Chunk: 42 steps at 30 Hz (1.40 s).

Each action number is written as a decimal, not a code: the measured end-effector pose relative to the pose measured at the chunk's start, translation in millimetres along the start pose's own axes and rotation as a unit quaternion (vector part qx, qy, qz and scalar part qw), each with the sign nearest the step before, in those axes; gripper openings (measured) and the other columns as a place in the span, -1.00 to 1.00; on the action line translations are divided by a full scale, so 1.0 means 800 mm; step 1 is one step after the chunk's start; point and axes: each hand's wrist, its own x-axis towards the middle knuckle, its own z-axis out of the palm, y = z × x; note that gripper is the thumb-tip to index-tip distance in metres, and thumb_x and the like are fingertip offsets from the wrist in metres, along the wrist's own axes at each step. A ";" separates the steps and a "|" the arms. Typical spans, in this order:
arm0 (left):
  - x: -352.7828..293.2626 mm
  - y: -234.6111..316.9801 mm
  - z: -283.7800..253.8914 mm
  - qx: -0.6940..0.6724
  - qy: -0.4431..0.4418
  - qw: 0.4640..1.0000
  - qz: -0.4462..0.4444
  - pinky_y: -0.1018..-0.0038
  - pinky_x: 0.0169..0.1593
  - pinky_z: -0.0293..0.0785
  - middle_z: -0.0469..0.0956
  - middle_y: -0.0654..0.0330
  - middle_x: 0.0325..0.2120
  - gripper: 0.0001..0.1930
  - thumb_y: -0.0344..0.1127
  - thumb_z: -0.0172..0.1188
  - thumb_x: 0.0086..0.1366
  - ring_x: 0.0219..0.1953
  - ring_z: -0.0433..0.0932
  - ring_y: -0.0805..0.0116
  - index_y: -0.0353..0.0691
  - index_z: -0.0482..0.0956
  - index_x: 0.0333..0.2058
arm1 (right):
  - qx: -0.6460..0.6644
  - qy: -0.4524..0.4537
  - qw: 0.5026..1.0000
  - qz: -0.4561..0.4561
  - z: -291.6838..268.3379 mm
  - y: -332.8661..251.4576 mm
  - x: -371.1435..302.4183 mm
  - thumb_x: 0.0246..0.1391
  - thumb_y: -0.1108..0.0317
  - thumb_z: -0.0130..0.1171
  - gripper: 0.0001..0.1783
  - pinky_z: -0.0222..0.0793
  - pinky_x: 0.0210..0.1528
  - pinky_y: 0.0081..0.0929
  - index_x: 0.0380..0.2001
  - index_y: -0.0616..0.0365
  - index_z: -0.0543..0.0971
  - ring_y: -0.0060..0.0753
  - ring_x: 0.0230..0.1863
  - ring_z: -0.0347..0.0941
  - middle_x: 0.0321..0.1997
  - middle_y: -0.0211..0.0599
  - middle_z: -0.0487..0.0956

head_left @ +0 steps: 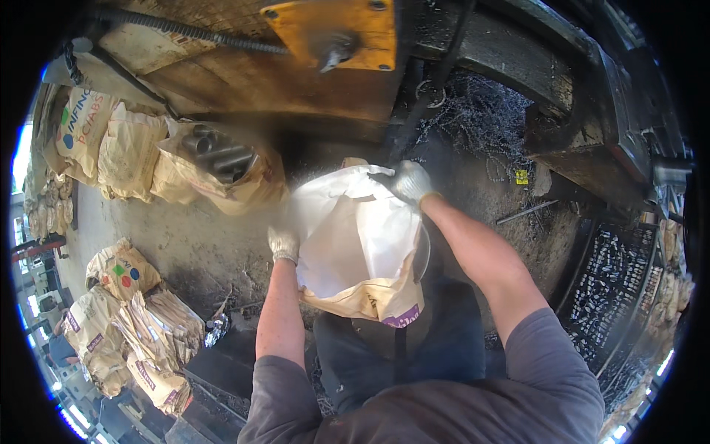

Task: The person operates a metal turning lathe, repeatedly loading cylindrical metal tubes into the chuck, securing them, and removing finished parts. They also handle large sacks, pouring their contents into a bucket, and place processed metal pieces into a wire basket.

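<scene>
A brown paper sack (361,291) with a white lining stands in front of me between my knees, its mouth spread wide toward me. No contents can be made out inside it. At the far right of its rim, my right hand (411,183), in a white knit glove, is closed on the paper. My left hand (283,243), gloved the same way, is at the sack's left side and appears closed on its edge; its fingertips are blurred.
A paper sack of dark metal tubes (220,154) stands at the far left beside other sacks (132,152). Folded paper sacks (157,325) are piled at the near left. Metal shavings (481,122) lie under the machine. A rack of small metal parts (610,277) is on the right.
</scene>
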 end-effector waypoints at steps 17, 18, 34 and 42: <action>0.079 -0.176 0.107 0.249 -0.249 0.925 0.140 0.22 0.05 0.66 0.68 -0.08 0.11 -0.50 0.12 0.12 0.46 0.05 0.73 0.00 -0.14 0.71 0.08 | -0.092 -0.091 0.991 -0.027 0.077 0.130 0.024 0.27 -0.22 0.15 -0.41 0.60 -0.01 -0.10 -0.28 0.13 0.80 -0.03 -0.09 0.74 -0.12 0.00 0.77; 0.073 -0.143 0.086 0.295 -0.242 0.920 0.089 0.22 0.08 0.66 0.67 -0.07 0.14 -0.47 0.15 0.14 0.44 0.08 0.71 -0.02 -0.14 0.70 0.12 | -0.122 -0.076 0.990 0.000 0.055 0.125 0.009 0.21 -0.27 0.20 -0.39 0.62 -0.07 -0.09 -0.30 0.11 0.80 -0.05 -0.16 0.75 -0.18 0.01 0.78; -0.037 0.138 0.048 0.276 -0.070 0.879 0.384 0.03 -0.26 0.64 0.72 0.01 -0.34 -0.71 0.04 0.21 0.44 -0.31 0.73 -0.08 -0.03 0.64 -0.15 | 0.358 -0.477 0.803 -0.012 -0.068 0.119 -0.239 0.01 0.27 0.62 -0.25 0.48 0.29 -0.41 0.24 0.32 0.59 -0.51 0.17 0.56 0.15 -0.26 0.70; -0.077 0.171 0.041 0.353 -0.130 0.896 0.237 0.14 0.06 0.63 0.72 0.03 0.01 -0.47 0.03 0.27 0.39 0.03 0.72 0.01 0.09 0.54 0.29 | -0.122 -0.251 0.941 -0.193 0.091 -0.024 -0.396 0.23 0.24 0.21 -0.77 0.53 0.13 0.08 -0.19 0.15 0.67 -0.05 -0.16 0.68 -0.23 -0.05 0.71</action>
